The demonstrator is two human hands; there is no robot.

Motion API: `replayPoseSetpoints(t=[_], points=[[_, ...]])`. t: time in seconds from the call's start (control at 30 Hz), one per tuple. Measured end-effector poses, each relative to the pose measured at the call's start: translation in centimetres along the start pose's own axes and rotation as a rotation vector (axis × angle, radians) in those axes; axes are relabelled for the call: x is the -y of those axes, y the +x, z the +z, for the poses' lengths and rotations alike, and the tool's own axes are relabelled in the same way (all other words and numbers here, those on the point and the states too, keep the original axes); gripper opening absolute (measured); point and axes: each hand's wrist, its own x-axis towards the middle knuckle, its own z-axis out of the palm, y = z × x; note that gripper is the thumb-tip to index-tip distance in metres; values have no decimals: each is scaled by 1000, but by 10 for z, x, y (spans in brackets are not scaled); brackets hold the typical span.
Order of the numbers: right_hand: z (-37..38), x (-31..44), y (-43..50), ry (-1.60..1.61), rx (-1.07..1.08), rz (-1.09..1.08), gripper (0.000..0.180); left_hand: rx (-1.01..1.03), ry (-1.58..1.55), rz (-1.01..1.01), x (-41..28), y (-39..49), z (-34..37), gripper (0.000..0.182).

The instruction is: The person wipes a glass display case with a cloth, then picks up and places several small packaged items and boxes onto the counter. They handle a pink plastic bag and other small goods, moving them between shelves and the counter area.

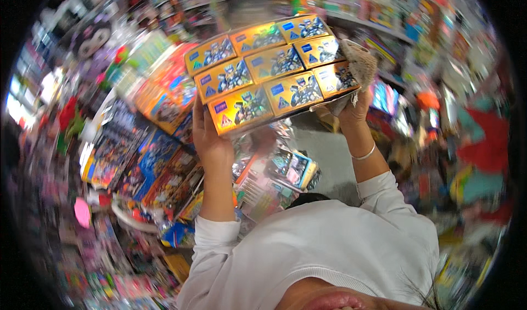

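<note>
Both my hands hold up a shrink-wrapped block of several orange toy boxes [273,63] printed with robot figures. It hangs slightly tilted in front of me, stacked in three rows. My left hand [210,139] grips its lower left corner, the fingers partly hidden behind it. My right hand [356,106] supports the lower right side, together with a crumpled beige cloth [360,65] pressed against the block's right end. How the fingers of that hand lie under the cloth cannot be made out.
Colourful boxed toys [144,162] are piled on my left. Below the block are packaged goods [290,168] beside a grey floor [329,153]. Shelves of goods [370,20] run along the back, blurred. A purple plush toy [92,42] stands at the far left.
</note>
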Motion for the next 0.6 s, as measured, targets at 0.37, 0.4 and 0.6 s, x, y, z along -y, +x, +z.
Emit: replayPoseSetpoints(t=[0.37, 0.4, 0.6], points=[[-18, 193, -244, -755, -607, -400, 23, 672, -739, -1454, 53, -159, 60, 68], [-13, 212, -269, -713, -605, -467, 28, 802, -724, -1428, 52, -183, 72, 72], [32, 344, -399, -1204, -1011, -438, 24, 1129, -877, -1700, 37, -306, 145, 83]])
